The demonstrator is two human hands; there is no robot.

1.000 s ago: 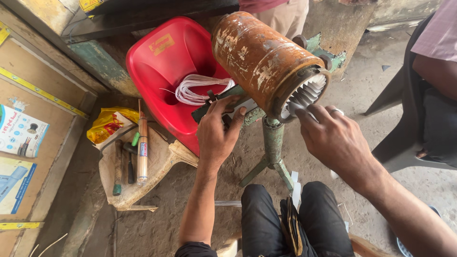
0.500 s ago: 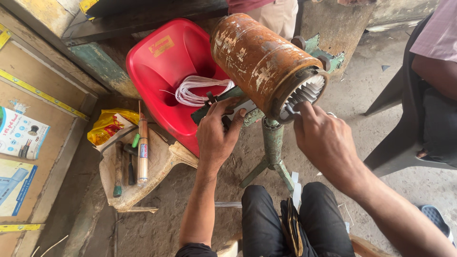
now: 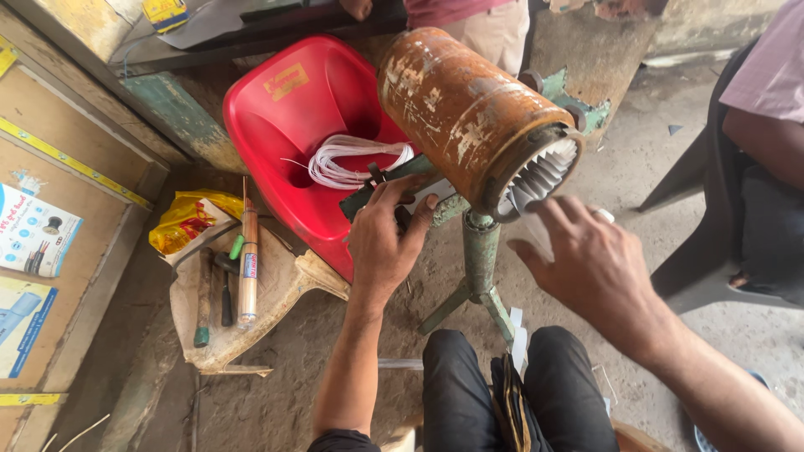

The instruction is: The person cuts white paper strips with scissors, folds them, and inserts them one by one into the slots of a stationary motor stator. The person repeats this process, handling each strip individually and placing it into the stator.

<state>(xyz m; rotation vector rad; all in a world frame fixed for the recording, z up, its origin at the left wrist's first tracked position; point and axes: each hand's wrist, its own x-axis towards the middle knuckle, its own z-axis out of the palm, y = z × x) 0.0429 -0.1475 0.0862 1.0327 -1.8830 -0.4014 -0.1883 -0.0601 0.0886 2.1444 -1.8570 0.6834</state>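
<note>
Slot-insulation step on a rusty motor stator (image 3: 469, 109), clamped on a green stand (image 3: 481, 259): left hand (image 3: 385, 238) grips the clamp beneath it, right hand (image 3: 586, 259) hovers released just below its open, paper-lined bore, probably needing careful fingertip alignment.

Both forearms are bare. The left hand (image 3: 383, 243) has no ring or glove, while the right hand (image 3: 596, 266) wears a pale ring on one finger. A dark sleeve edge (image 3: 339, 440) shows at the left elbow, and the legs are in black trousers (image 3: 469, 393).
</note>
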